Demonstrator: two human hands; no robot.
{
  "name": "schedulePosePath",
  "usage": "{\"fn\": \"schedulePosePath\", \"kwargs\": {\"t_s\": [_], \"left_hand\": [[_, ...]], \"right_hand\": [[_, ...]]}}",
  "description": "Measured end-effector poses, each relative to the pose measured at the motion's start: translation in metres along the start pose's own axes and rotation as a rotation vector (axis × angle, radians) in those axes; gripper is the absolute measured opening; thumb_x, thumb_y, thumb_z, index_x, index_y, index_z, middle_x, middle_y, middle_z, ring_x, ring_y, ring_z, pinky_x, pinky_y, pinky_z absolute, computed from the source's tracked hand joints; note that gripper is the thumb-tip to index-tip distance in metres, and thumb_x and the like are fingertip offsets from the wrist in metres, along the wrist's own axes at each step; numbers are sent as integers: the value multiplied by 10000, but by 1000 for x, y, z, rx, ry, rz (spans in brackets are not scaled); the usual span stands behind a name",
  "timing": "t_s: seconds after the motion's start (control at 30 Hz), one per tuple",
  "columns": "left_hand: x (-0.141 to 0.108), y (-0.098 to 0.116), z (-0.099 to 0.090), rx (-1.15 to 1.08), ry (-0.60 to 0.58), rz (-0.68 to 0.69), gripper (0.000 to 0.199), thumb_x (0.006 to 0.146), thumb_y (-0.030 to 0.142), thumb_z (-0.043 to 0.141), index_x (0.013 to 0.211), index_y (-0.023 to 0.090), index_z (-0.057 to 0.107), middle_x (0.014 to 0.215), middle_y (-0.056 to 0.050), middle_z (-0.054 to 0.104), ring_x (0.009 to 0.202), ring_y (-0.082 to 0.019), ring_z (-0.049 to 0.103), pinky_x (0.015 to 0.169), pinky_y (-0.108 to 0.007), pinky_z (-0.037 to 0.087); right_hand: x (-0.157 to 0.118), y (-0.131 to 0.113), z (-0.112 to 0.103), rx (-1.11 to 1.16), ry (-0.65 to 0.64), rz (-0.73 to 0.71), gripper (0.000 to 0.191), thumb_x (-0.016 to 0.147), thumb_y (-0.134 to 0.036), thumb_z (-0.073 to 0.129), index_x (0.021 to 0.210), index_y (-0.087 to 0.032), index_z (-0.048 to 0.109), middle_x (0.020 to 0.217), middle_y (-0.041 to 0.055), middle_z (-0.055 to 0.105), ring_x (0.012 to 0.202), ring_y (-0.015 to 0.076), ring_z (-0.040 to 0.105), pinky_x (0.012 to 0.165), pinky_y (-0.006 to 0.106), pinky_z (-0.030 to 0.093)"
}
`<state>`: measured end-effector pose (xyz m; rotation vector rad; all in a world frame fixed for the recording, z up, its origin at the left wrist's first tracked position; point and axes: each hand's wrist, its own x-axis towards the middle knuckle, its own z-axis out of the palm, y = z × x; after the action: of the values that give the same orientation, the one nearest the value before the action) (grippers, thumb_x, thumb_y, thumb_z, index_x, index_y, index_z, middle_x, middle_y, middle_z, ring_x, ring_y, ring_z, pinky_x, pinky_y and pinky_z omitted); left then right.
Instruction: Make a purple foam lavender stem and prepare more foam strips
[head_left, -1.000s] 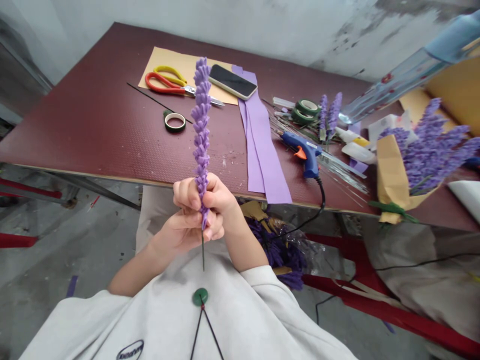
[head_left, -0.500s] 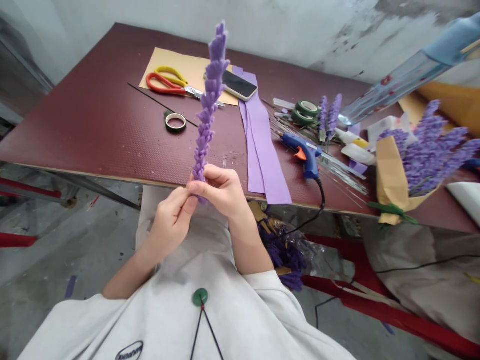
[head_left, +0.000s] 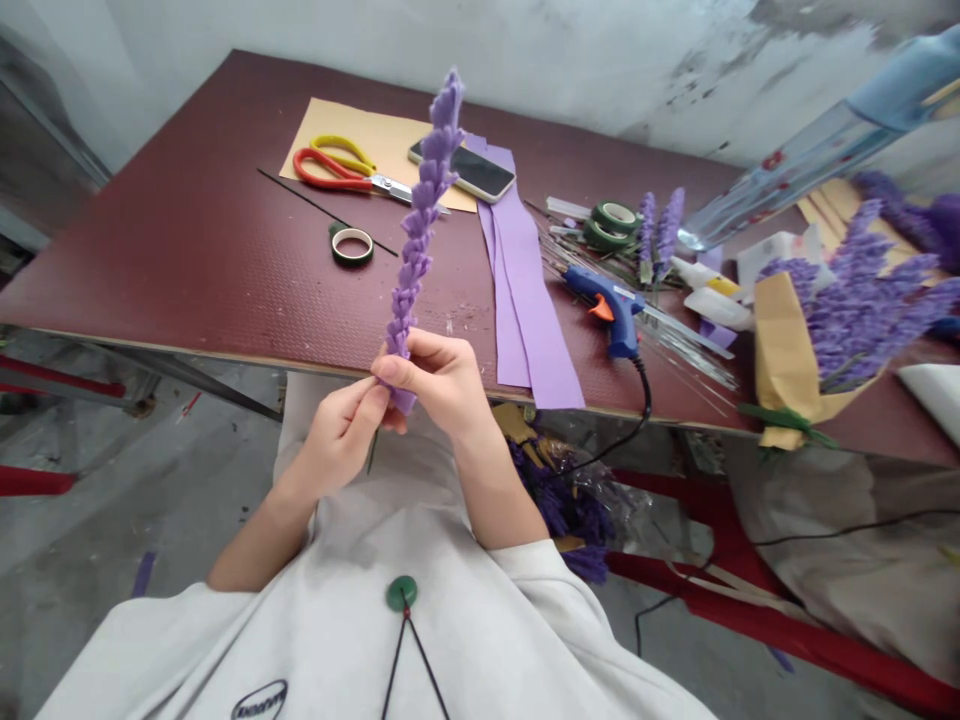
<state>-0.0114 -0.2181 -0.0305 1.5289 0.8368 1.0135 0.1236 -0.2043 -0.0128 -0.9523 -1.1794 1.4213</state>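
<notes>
A purple felt lavender stem stands nearly upright before me, its tip leaning right and away. My left hand pinches its lower end, where a bit of green stalk hangs below. My right hand grips the purple felt at the base between thumb and fingers, right against the left hand. Beyond the hands lie a roll of dark green tape, a thin dark stick and scissors with red and yellow handles. Purple felt strips lie to the right of the flower, partly under a phone.
On the right are a blue glue gun with a black cord, metal wires, green tape rolls, a wrapped lavender bouquet and a clear bottle. Kraft paper lies at the back. A bag of purple pieces sits below the table edge.
The flower's tip has dropped a little and turned slightly, showing more of the phone. A green stalk end now shows under my hands. At far right, a brown paper has shifted, uncovering purple flowers.
</notes>
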Motion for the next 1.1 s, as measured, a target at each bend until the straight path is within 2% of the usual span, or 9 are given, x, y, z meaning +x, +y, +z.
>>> {"fn": "schedulePosePath", "kwargs": {"t_s": [0.1,0.27,0.4,0.6,0.77,0.87,0.93,1.0,1.1], "left_hand": [[1,-2,4,-445,-49,-131,354,884,445,515,697,154,590,602,-4,544,590,-124,503,591,-255,405],[4,2,9,-1015,-240,-309,233,837,316,603,685,139,613,519,32,403,521,-89,414,553,-227,408],[3,5,9,-1200,-304,-409,203,855,256,574,715,121,632,531,36,355,535,-80,411,559,-203,428],[3,9,13,-1296,-279,-531,177,838,186,561,688,121,629,512,46,320,493,-63,400,510,-176,417],[5,5,22,-1227,-242,-492,156,781,212,655,655,121,671,467,42,403,476,-51,436,512,-174,413],[4,2,23,-1012,-135,-363,183,753,300,705,671,136,714,478,12,527,494,-73,497,534,-204,428],[2,0,20,-819,-49,-264,197,751,336,713,686,152,737,522,-10,602,532,-98,545,555,-227,436],[-1,-1,16,-626,23,-176,173,776,335,698,730,178,755,598,-20,665,576,-110,577,578,-236,442],[-4,-3,12,-394,116,-60,127,822,294,661,791,217,757,683,-4,701,617,-101,584,609,-230,448]], "right_hand": [[5,3,-5,61,-90,63,305,701,-473,707,722,-192,592,535,-48,556,399,85,520,338,191,378],[17,19,-9,161,-171,-97,330,672,-490,729,666,-177,626,649,-18,574,589,78,539,544,201,462],[23,32,-12,247,-263,-155,322,730,-494,685,689,-179,632,663,-16,537,650,89,522,617,225,439],[27,40,-15,403,-428,-193,258,807,-413,636,701,-178,628,666,-10,509,663,95,505,639,235,417],[26,44,-14,519,-476,-137,314,797,-461,630,662,-180,586,659,-5,516,657,102,526,639,238,453],[19,35,-18,381,-480,-82,326,816,-503,585,753,-185,623,714,8,572,633,101,555,642,251,489],[11,24,-26,224,-438,-43,313,851,-488,540,928,-205,650,775,12,615,637,96,576,668,255,509],[1,9,-40,118,-304,-109,349,839,-478,558,1074,-230,631,873,23,644,759,114,615,754,274,520],[-15,-9,-71,23,172,-324,353,791,-502,572,1013,-236,636,889,22,623,745,121,596,718,294,526]]}}
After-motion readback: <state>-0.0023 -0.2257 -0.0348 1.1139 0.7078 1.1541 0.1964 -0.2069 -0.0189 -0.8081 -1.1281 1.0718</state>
